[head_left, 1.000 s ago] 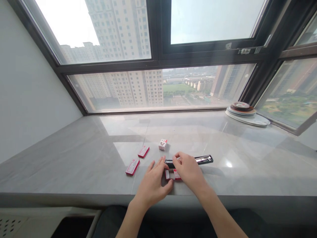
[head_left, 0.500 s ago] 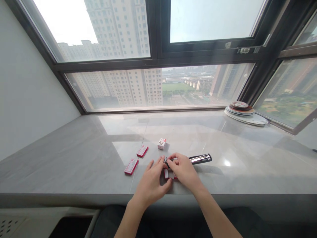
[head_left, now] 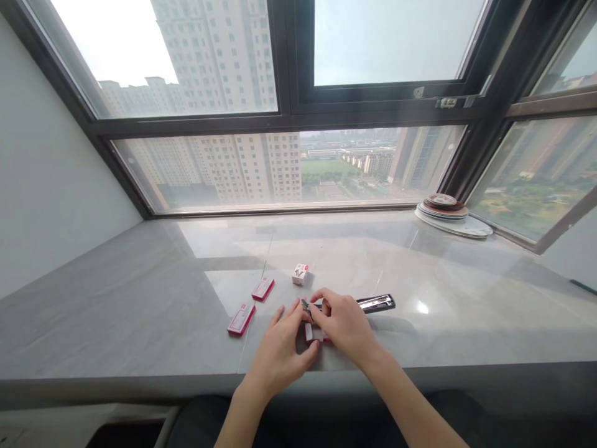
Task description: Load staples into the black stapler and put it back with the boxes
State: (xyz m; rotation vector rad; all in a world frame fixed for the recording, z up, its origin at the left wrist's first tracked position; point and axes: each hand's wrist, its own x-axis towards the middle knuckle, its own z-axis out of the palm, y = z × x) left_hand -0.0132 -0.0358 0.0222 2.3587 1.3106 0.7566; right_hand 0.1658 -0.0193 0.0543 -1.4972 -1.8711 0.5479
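A black stapler (head_left: pixel 373 303) lies open and flat on the grey stone sill (head_left: pixel 140 298). My right hand (head_left: pixel 342 323) is curled over its left end, fingers pinched on a small strip I cannot make out. My left hand (head_left: pixel 280 348) rests beside it with fingers spread, the thumb touching a small red-and-white staple box (head_left: pixel 311 333) that sits between both hands. Much of that box is hidden by my hands.
Two flat red staple boxes (head_left: pixel 241 318) (head_left: pixel 262 289) lie to the left. A small white box (head_left: pixel 300 274) stands behind the hands. A stack of plates (head_left: pixel 450 214) sits at the far right by the window frame (head_left: pixel 289 118). The sill's front edge is near my wrists.
My right hand's fingers have curled in and pinched at the stapler's left end. My left hand stayed beside the small box. The view shifted slightly.
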